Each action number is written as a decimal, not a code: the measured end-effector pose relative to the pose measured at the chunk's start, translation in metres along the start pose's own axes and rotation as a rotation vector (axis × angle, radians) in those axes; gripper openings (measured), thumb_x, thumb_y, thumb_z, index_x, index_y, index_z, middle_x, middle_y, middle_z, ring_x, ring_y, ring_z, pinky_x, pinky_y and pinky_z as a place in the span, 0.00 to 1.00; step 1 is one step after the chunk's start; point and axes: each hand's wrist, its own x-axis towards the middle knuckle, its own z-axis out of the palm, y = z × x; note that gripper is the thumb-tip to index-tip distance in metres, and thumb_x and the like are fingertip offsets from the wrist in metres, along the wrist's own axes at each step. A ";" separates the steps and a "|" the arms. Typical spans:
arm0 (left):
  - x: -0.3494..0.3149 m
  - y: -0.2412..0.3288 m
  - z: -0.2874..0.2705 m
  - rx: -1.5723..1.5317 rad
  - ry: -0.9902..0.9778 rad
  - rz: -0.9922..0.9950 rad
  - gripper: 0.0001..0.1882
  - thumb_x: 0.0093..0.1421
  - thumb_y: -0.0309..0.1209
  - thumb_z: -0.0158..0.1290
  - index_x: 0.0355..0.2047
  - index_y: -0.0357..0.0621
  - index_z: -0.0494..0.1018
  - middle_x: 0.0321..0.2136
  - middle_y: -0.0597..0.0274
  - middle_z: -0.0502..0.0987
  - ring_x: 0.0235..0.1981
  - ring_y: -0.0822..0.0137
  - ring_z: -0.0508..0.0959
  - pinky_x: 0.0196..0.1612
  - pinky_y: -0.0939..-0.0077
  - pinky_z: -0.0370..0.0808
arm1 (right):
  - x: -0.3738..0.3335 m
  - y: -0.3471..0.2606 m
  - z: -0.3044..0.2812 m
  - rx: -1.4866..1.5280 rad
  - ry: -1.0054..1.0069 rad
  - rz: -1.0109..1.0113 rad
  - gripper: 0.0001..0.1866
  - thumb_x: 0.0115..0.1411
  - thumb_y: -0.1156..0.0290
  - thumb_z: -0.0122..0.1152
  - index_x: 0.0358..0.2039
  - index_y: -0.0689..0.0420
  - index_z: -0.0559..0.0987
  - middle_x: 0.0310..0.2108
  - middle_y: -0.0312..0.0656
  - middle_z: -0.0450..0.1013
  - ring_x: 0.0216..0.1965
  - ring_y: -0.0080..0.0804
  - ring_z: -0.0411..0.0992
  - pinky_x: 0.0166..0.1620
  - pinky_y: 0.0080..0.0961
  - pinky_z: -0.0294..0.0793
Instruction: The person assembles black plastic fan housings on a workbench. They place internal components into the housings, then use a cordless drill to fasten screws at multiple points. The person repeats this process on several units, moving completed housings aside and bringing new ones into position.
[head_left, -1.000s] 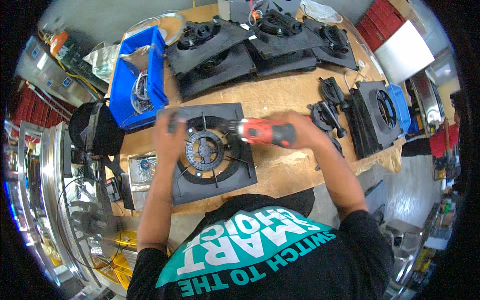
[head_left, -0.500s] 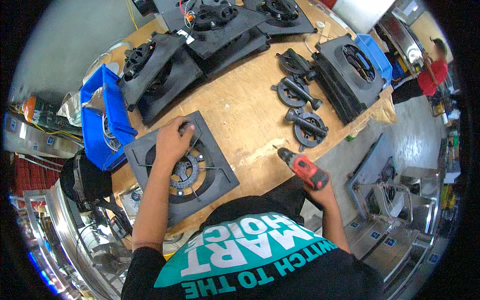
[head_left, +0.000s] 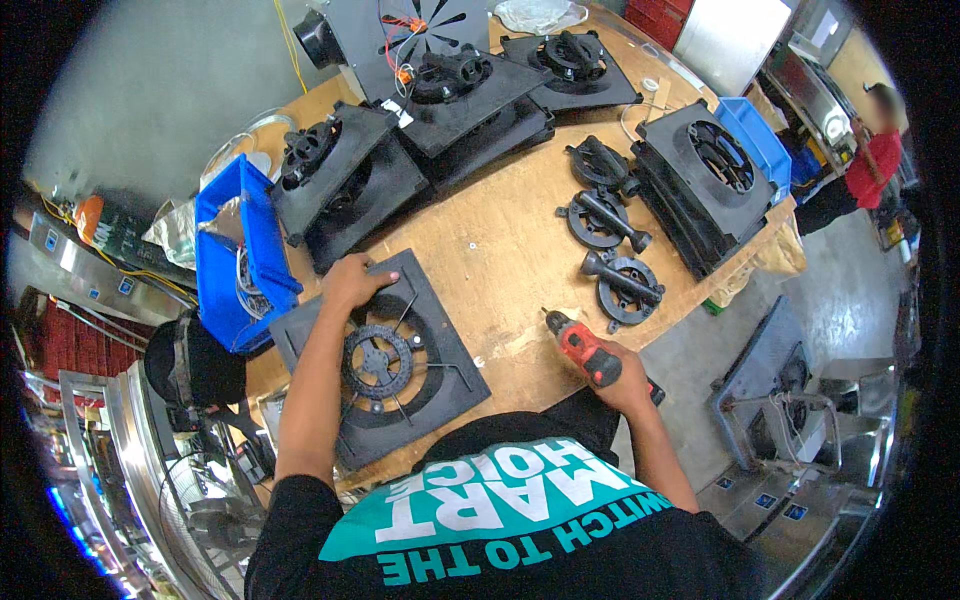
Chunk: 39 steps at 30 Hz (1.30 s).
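A black square stove top plate (head_left: 455, 370) lies at the table's near left. Its middle has a large round opening, and a ring-shaped grate (head_left: 378, 362) with thin spokes spans it. My left hand (head_left: 350, 283) is closed on the plate's far edge, thumb on the upper face; the fingers are partly hidden. To the right, a red and black cordless drill (head_left: 582, 350) is gripped in my right hand (head_left: 625, 380). Its bit points away from me over the table's front edge, apart from the plate.
Several black stove plates (head_left: 480, 100) with burners crowd the far side of the wooden table (head_left: 490, 260). Burners (head_left: 628, 290) line the right, beside stacked plates (head_left: 700, 190). A blue bin (head_left: 225, 280) holding wires stands left. A person in red (head_left: 875, 160) is at far right.
My left hand has gone from resting curled above the plate to holding its far edge. The drill has come slightly left, toward the plate. The whole view has tipped, showing more of the far side.
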 end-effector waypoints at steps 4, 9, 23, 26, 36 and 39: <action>-0.038 -0.040 -0.028 -0.215 0.215 -0.096 0.33 0.48 0.56 0.63 0.40 0.36 0.79 0.38 0.43 0.80 0.43 0.47 0.79 0.46 0.61 0.74 | -0.010 0.015 0.006 0.027 -0.055 0.209 0.20 0.49 0.67 0.67 0.44 0.58 0.79 0.41 0.53 0.77 0.44 0.50 0.76 0.47 0.35 0.75; -0.076 -0.100 -0.024 -0.228 0.442 -0.321 0.30 0.58 0.54 0.56 0.35 0.32 0.78 0.32 0.41 0.80 0.38 0.47 0.80 0.43 0.60 0.73 | -0.009 0.015 0.008 0.092 -0.064 0.099 0.19 0.49 0.67 0.66 0.43 0.59 0.79 0.41 0.54 0.77 0.42 0.51 0.76 0.46 0.35 0.75; -0.175 -0.171 0.037 -1.285 0.432 -0.727 0.29 0.67 0.50 0.44 0.54 0.34 0.69 0.49 0.50 0.76 0.46 0.52 0.77 0.53 0.54 0.72 | -0.007 0.016 0.020 0.130 -0.027 0.125 0.16 0.49 0.73 0.66 0.40 0.62 0.80 0.35 0.48 0.80 0.36 0.32 0.79 0.41 0.28 0.76; -0.203 -0.153 0.056 -1.652 0.486 -0.802 0.28 0.69 0.50 0.41 0.57 0.38 0.66 0.52 0.52 0.74 0.50 0.50 0.75 0.56 0.48 0.69 | -0.005 0.025 0.024 0.120 -0.005 0.070 0.19 0.45 0.73 0.66 0.41 0.61 0.80 0.35 0.51 0.79 0.38 0.40 0.79 0.42 0.30 0.76; -0.221 -0.032 0.097 -1.961 0.841 -0.909 0.29 0.70 0.51 0.35 0.63 0.45 0.60 0.59 0.55 0.67 0.56 0.57 0.70 0.61 0.56 0.67 | -0.008 0.031 0.023 0.117 -0.052 0.150 0.18 0.45 0.75 0.66 0.40 0.62 0.79 0.34 0.50 0.79 0.36 0.36 0.79 0.41 0.29 0.76; -0.230 0.004 0.117 -1.942 0.866 -0.647 0.25 0.69 0.41 0.44 0.62 0.43 0.57 0.55 0.54 0.68 0.53 0.57 0.71 0.57 0.55 0.70 | -0.006 0.028 0.018 0.123 -0.065 0.133 0.19 0.46 0.75 0.66 0.41 0.62 0.79 0.35 0.51 0.79 0.36 0.36 0.79 0.41 0.29 0.76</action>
